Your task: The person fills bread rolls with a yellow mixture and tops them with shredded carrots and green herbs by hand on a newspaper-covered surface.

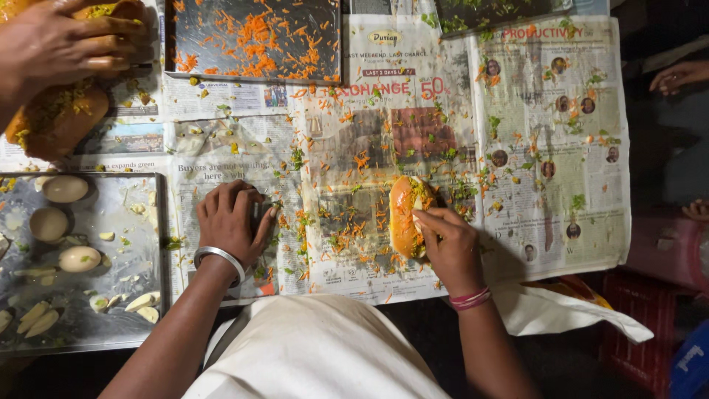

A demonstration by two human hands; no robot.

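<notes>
Filled bun point(403, 216), golden-orange crust, split open w/ shredded carrot & greens inside, lying lengthwise on scrap-strewn newspaper point(546, 222), center-right.

The tabletop is covered edge to edge with overlapping newspaper sheets point(546, 148), strewn with orange carrot shreds point(354, 159) and bits of green herb. A filled bun point(405, 214) lies on the paper near the middle. A steel tray of peeled eggs point(111, 325) sits at the left, a steel tray of grated carrot point(221, 59) at the top, and two filled buns point(55, 122) lie at the top left corner.
</notes>
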